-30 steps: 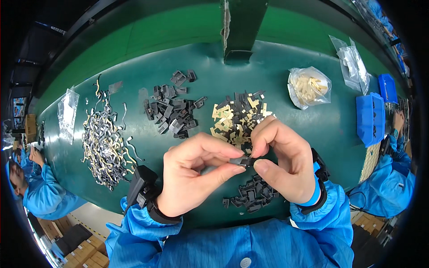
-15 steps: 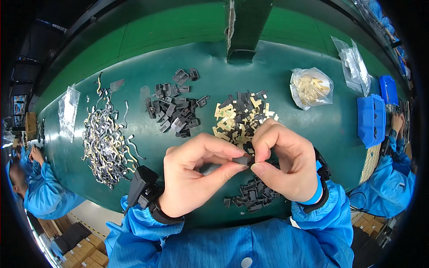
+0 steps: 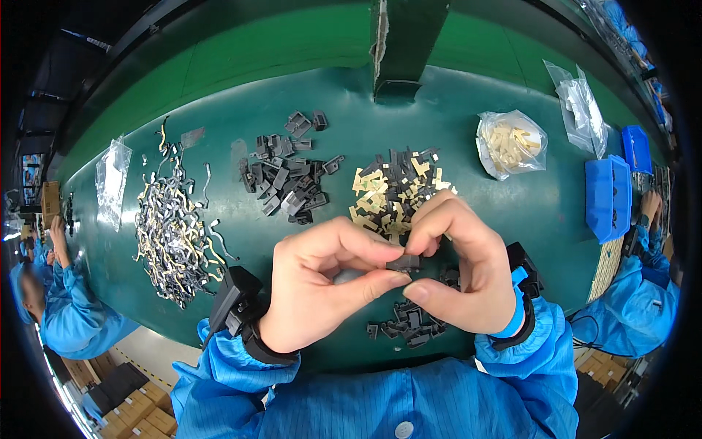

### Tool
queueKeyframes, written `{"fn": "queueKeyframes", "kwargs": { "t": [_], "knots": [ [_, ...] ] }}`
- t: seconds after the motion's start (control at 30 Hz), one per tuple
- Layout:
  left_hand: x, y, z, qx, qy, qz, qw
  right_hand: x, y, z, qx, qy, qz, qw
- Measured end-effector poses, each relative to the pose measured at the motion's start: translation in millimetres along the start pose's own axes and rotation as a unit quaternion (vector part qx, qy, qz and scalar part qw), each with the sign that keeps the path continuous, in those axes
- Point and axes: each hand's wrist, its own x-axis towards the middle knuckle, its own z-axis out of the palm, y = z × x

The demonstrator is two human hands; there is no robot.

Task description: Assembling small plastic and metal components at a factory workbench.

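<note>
Between the thumb and forefinger of my left hand (image 3: 322, 282) is a small black plastic housing (image 3: 411, 264), seen partly past the fingertips. My right hand (image 3: 472, 274) is on its other side. The right forefinger bends down to the housing's upper edge, while the right thumb stands apart below it. Just beyond my hands lies a pile of cream-coloured and black small pieces (image 3: 391, 194). Under and in front of my right hand is a heap of small black plastic parts (image 3: 409, 322), partly covered by the hand.
Loose short cables (image 3: 175, 238) spread on the green table at left, beside black housings (image 3: 285, 175). A clear bag of cream pieces (image 3: 512, 143), flat plastic bags (image 3: 581, 110) and blue bins (image 3: 608, 197) lie right. A green post (image 3: 406, 51) stands behind. People work at both sides.
My right thumb has come away from the small part and the right fingers have opened. The black housing now shows more between my hands. At far left, a person's hand has risen.
</note>
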Motion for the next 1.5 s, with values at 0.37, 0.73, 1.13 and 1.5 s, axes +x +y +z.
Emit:
{"fn": "queueKeyframes", "kwargs": {
  "t": [0.37, 0.73, 1.13, 1.5],
  "knots": [
    [5, 5, 0, 0.128, -0.045, 0.096, 0.986, -3, 6, -1, 0.343, -0.070, 0.135, 0.927],
    [-4, -3, 3, 0.295, -0.018, 0.209, 0.932, -5, 3, 6, 0.122, -0.015, 0.116, 0.986],
    [-1, 3, 6, 0.204, 0.012, 0.123, 0.971, -3, -2, 3, 0.240, -0.012, 0.153, 0.959],
    [-1, 4, 3, -0.006, -0.009, -0.035, 0.999, -1, 6, 3, 0.148, -0.014, 0.015, 0.989]
  ]
}}
